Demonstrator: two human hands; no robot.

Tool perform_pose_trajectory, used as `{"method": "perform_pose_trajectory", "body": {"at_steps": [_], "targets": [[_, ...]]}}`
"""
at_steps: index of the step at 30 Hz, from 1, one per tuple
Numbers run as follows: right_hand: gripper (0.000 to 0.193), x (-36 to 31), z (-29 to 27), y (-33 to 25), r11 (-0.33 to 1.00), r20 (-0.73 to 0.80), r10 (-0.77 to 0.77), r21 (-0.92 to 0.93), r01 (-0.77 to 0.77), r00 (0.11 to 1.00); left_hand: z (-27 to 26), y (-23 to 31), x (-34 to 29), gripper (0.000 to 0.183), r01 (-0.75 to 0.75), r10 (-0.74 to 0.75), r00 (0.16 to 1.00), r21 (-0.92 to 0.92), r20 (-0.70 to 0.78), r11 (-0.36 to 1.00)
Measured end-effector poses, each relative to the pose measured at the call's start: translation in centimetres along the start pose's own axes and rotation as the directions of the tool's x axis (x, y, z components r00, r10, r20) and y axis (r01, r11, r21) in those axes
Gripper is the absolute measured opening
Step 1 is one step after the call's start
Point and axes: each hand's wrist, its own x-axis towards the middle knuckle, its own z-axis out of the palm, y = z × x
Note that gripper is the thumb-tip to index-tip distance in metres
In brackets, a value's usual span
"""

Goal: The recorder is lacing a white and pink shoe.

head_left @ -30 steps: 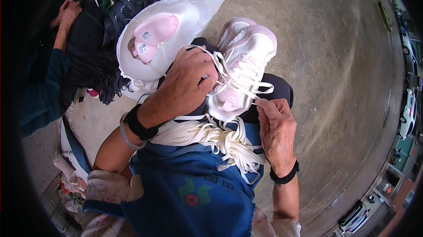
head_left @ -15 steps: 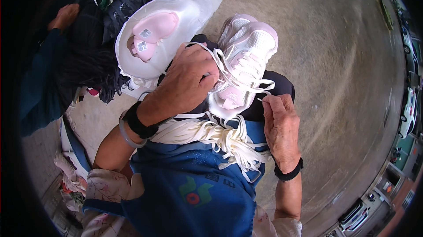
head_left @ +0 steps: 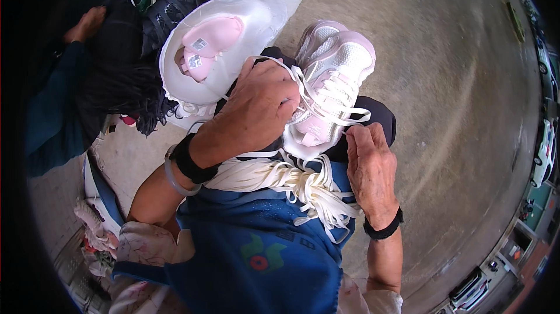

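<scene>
A white and pink sneaker rests across my knees, its toe pointing away from me. Another similar sneaker shows partly behind its far left side. My left hand is closed at the sneaker's left side, with a white shoelace looping out by its knuckles; the fingertips are hidden. By the sneaker's right collar, my right hand pinches the thin end of the lace. A thick bundle of cream shoelaces lies over the blue apron on my lap.
At the upper left a white bag holds pink shoe pieces. Beyond it are black shoe parts and a pile of black laces. A co-worker's hand and dark sleeve are at far left. Parked vehicles line the right.
The view has shifted slightly, moving the sneaker and bag a little to the right in the picture. Both hands keep their hold beside the sneaker, and the right still pinches the lace end.
</scene>
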Motion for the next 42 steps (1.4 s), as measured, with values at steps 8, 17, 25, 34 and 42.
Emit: {"method": "perform_pose_trajectory", "body": {"at_steps": [8,17,25,34,42], "targets": [[0.006,0.1,0.2,-0.3,0.992,0.026,-0.032,-0.12,0.035,0.999,-0.1,0.0,-0.5,0.004,-0.021,0.02,1.0,0.059,0.024,0.998],[0.008,-0.9,-0.2,-0.3,0.998,0.026,0.045,0.042,-0.046,0.999,-0.9,1.8,-1.3,0.005,0.035,-0.032,0.999,0.088,-0.03,0.996],[0.01,-1.0,-0.4,-0.5,0.983,-0.029,0.101,0.157,-0.096,0.994,0.0,2.9,-0.6,0.01,0.286,-0.281,0.958,-0.174,0.053,0.942],[0.011,-2.0,0.2,0.4,0.988,-0.045,0.037,0.152,-0.03,0.998,0.6,1.8,-0.8,0.01,0.153,-0.162,0.986,-0.205,-0.026,0.967],[0.013,-1.5,0.1,0.5,0.992,-0.062,0.046,0.116,-0.039,0.997,-0.6,2.0,-1.7,0.011,0.199,-0.193,0.98,-0.163,0.051,0.966]]}}
